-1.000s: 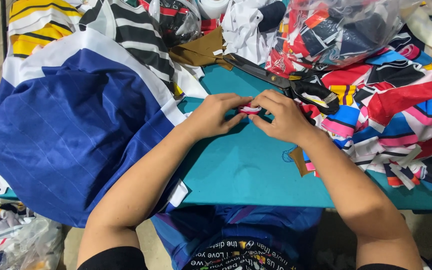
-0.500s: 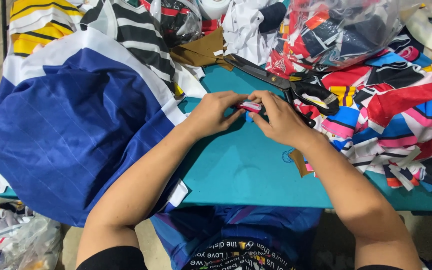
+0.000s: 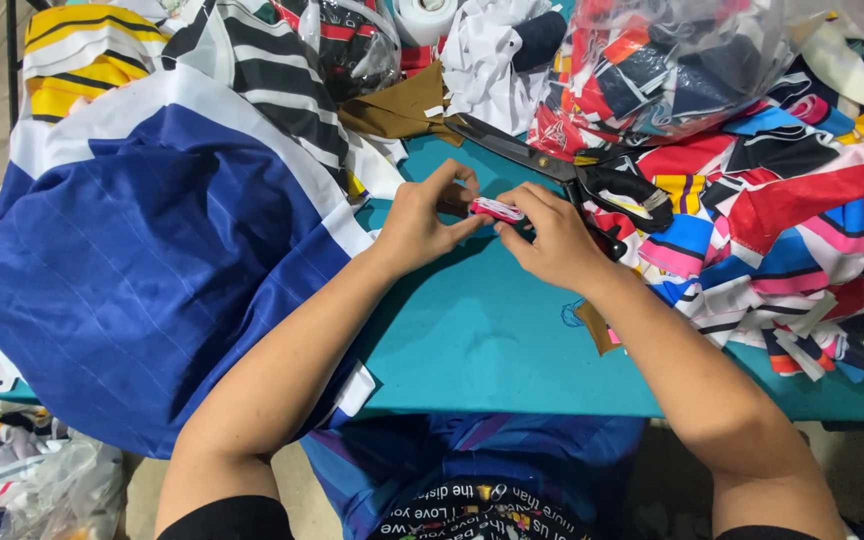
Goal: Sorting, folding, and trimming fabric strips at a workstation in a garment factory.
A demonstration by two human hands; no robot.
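Over the teal table (image 3: pixel 492 340), my left hand (image 3: pixel 422 222) and my right hand (image 3: pixel 549 238) pinch the two ends of a small pink and white strip (image 3: pixel 497 208). The strip lies level between the fingertips, just above the tabletop. Large black-handled scissors (image 3: pixel 562 170) lie right behind my right hand, blades pointing back left. A big blue and white cloth (image 3: pixel 142 270) is spread to the left, under my left forearm.
A heap of red, blue, pink and black fabric scraps (image 3: pixel 782 230) covers the right side. A clear plastic bag of scraps (image 3: pixel 652 60) sits at the back. Striped black-white (image 3: pixel 262 70) and yellow (image 3: pixel 72 60) cloth lie back left, brown cloth (image 3: pixel 402 105) behind them.
Both hands stay at the same spot with the strip between them; only the fingers have shifted slightly along it.
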